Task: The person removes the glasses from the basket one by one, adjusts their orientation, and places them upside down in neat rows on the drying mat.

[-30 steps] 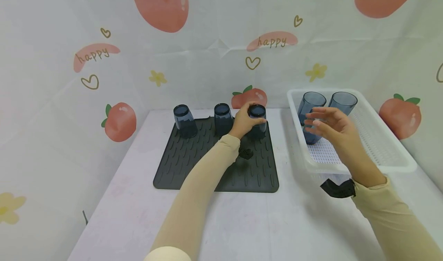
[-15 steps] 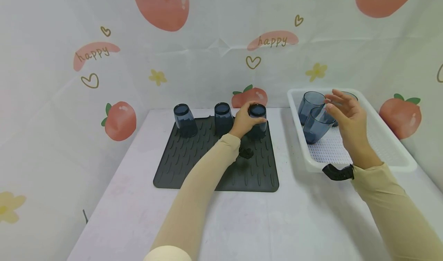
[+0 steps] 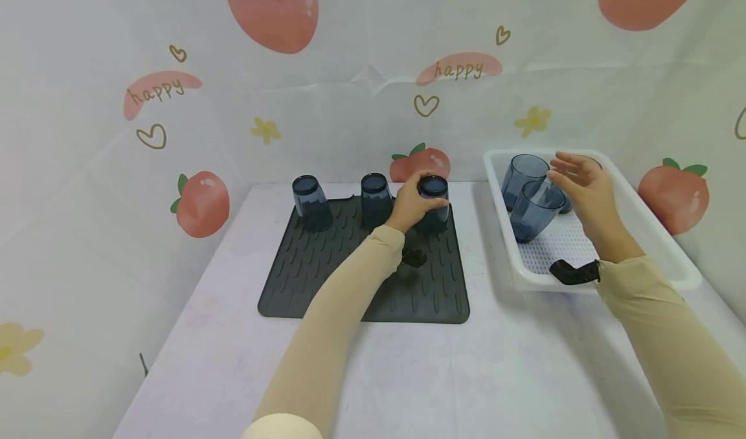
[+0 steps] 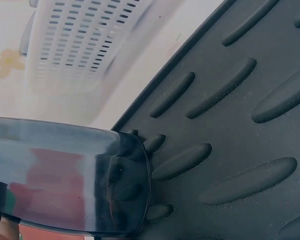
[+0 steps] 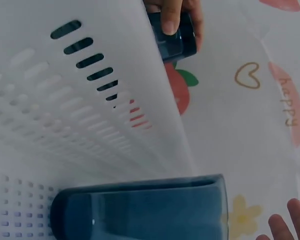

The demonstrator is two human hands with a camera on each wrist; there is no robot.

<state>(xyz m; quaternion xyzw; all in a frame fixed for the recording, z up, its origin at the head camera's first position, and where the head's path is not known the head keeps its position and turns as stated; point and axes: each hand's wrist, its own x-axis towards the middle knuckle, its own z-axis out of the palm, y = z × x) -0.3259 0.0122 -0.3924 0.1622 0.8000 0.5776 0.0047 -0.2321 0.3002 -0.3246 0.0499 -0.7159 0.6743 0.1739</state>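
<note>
My left hand point(image 3: 412, 201) grips an upside-down blue glass point(image 3: 436, 213) at the right back of the black drying mat point(image 3: 326, 277). In the left wrist view, that glass point(image 4: 65, 180) has its rim down against the ridged mat. Two more glasses stand upside down to its left: a middle glass point(image 3: 375, 199) and a left glass point(image 3: 311, 202). My right hand point(image 3: 591, 196) hovers over the white basket point(image 3: 513, 258), fingers apart and holding nothing. Beside it in the basket are a tilted front glass point(image 3: 536, 211) and a back glass point(image 3: 523, 173). A third glass is mostly hidden behind the right hand.
The basket stands on the white table point(image 3: 408, 381), right of the mat, its perforated wall point(image 4: 85, 45) facing the mat. A printed cloth point(image 3: 350, 115) hangs close behind mat and basket.
The right hand has moved back and to the right, from over the front glass in the basket toward the back right glass. The left hand stays on its glass.
</note>
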